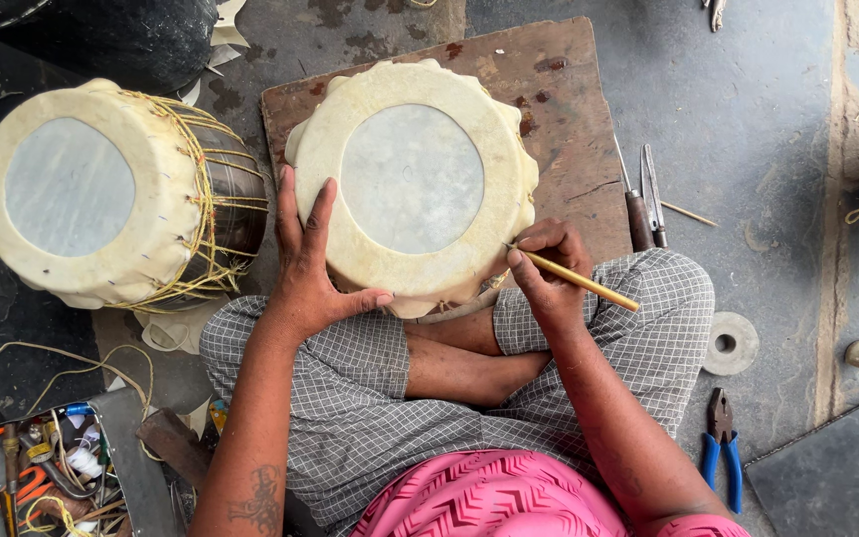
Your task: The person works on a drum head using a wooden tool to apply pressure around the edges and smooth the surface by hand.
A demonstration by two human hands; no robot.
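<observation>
A round drum [412, 179] with a cream hide rim and a pale grey centre stands on a brown wooden board [549, 89] in front of my crossed legs. My left hand [308, 264] lies flat against the drum's left edge, fingers spread upward, thumb along the near rim. My right hand [549, 268] grips a thin yellow stick [579, 282] like a pen. Its tip touches the hide at the drum's right near edge.
A second drum [101, 194] laced with yellow cord lies at the left. Metal awls [643, 199] rest right of the board. A grey ring [730, 344] and blue-handled pliers [722, 447] lie on the floor at right. A box of tools [47, 472] sits bottom left.
</observation>
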